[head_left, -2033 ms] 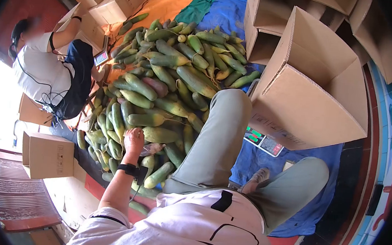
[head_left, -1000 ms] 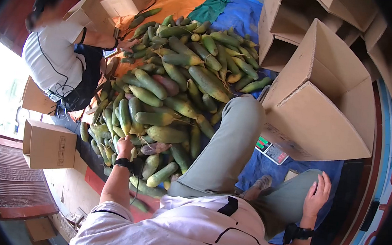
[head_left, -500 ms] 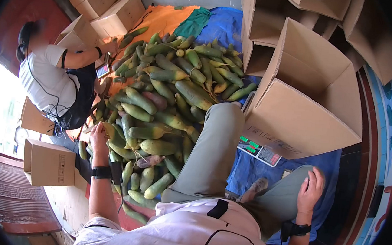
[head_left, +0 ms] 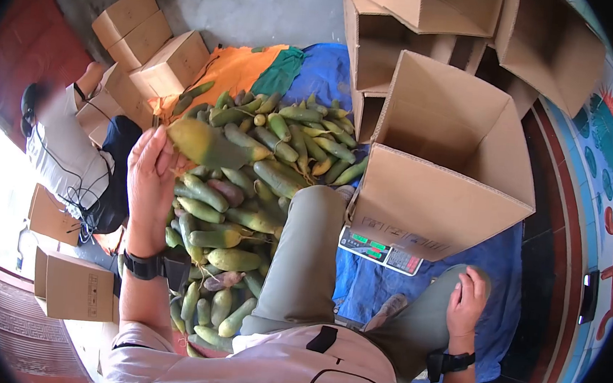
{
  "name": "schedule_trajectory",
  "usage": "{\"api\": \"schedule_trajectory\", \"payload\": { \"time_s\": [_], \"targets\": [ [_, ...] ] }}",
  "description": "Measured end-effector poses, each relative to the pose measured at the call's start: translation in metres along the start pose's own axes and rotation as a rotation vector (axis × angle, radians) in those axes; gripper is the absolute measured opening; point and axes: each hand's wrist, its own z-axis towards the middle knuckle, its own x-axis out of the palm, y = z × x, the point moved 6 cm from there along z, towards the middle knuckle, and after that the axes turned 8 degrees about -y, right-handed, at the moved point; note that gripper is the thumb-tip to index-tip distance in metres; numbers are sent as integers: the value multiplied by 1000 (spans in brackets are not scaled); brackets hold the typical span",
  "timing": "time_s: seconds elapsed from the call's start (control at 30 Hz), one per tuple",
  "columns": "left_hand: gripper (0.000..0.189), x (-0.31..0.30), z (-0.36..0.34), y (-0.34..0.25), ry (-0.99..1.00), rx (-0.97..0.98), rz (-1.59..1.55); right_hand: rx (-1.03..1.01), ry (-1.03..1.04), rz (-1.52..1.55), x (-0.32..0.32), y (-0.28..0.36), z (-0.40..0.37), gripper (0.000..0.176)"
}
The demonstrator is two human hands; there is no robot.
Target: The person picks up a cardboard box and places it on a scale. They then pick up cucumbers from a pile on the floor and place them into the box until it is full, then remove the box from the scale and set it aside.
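My left hand (head_left: 152, 167) pinches a large green radish (head_left: 208, 144) by its stem end, raised above the pile. The radish has a yellow-green near end and a darker green far end, slightly blurred. Below it lies a heap of green radishes (head_left: 235, 260), a few of them purplish. On my right knee rests my right hand (head_left: 466, 304), its fingers stretched out and nothing in them. Beyond that knee, a big open carton (head_left: 433, 202) sits on a digital scale (head_left: 374, 250) with lit green displays.
Stacked open cartons (head_left: 406, 51) stand behind the scale. Another person (head_left: 69, 149) sits at the left beside the heap, near closed cartons (head_left: 172, 63). A small carton (head_left: 79, 285) is at lower left. Blue sheeting (head_left: 485, 316) and orange sheeting (head_left: 248, 62) cover the floor.
My left hand has lifted the radish up off the heap. The view has shifted slightly. The other person's arm has moved back toward the cartons. My right hand stays on the knee.
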Motion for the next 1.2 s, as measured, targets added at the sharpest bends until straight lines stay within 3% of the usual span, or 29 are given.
{"api": "schedule_trajectory", "payload": {
  "time_s": [0.17, 0.37, 0.47, 0.6, 0.83, 0.9, 1.2],
  "targets": [
    [33, 101, 10, -32, 139, 55, -140, 12, -18, 20, 1, -2, -1, 21],
    [27, 203, 18, -39, 458, 88, -293, 33, -46, 71, -2, -2, 2, 20],
    [28, 254, 17, -20, 481, -39, -181, 25, -53, 83, -2, -3, 2, 21],
    [29, 310, 13, 21, 678, -54, 80, 33, -61, 92, -3, -5, 2, 21],
    [27, 351, 7, 98, 871, -248, 336, 71, -54, 75, -7, -12, -3, 22],
    [27, 356, 1, 115, 1018, -159, 671, 58, -73, 81, -7, -14, -4, 22],
    [27, 359, -10, 136, 1264, -110, 1032, 85, -68, 108, -5, -19, -3, 22]
  ]
}}
